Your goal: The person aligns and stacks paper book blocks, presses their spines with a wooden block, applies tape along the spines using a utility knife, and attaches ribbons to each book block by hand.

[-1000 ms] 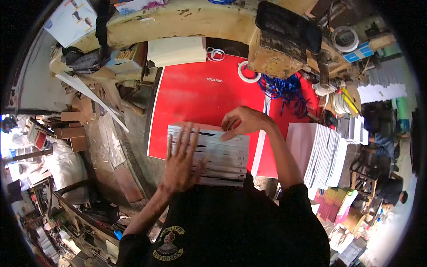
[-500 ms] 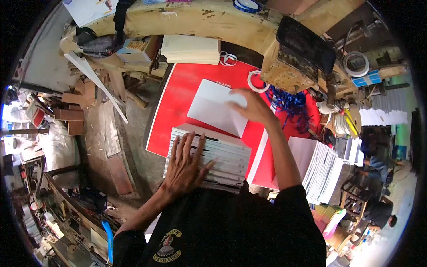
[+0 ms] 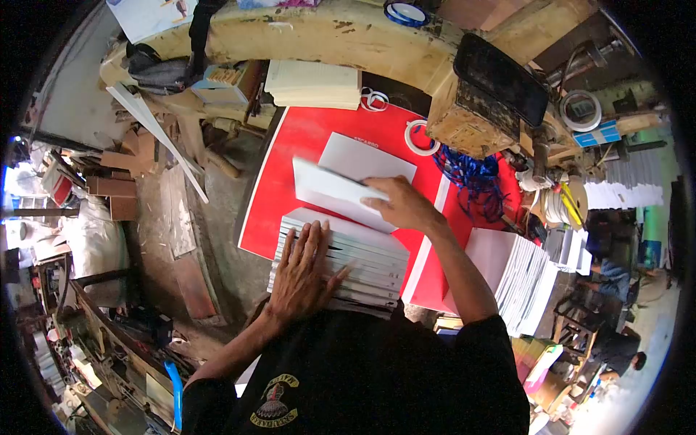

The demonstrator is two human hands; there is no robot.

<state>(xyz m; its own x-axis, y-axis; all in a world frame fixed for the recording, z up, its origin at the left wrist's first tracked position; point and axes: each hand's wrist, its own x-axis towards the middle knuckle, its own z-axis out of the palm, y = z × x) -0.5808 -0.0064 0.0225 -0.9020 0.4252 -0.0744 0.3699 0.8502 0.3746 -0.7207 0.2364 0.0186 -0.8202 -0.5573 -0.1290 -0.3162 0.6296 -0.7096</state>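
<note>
Since the frame half a second earlier, your right hand (image 3: 407,205) had moved lower in the picture, and a raised white piece (image 3: 330,187) had appeared in its grip. The fingers of that hand were closed on the right end of the piece, just right of centre. The piece was tilted, overlapping in view a flat white piece (image 3: 370,156) on the red board (image 3: 279,163), upper centre. Motion blur left it unclear whether the raised piece was a single sheet or a folded one.

Your left hand (image 3: 299,268) lay on the left part of the fanned stack (image 3: 370,264) at the centre of the frame; its fingers were extended, grasping nothing, with the thumb apart. A second stack (image 3: 525,279) stood at the right of the frame. The blue ribbon bundle (image 3: 471,174) lay upper right of centre, near the white tape roll (image 3: 409,138). The cream paper stack (image 3: 312,83) occupied the upper centre.
</note>
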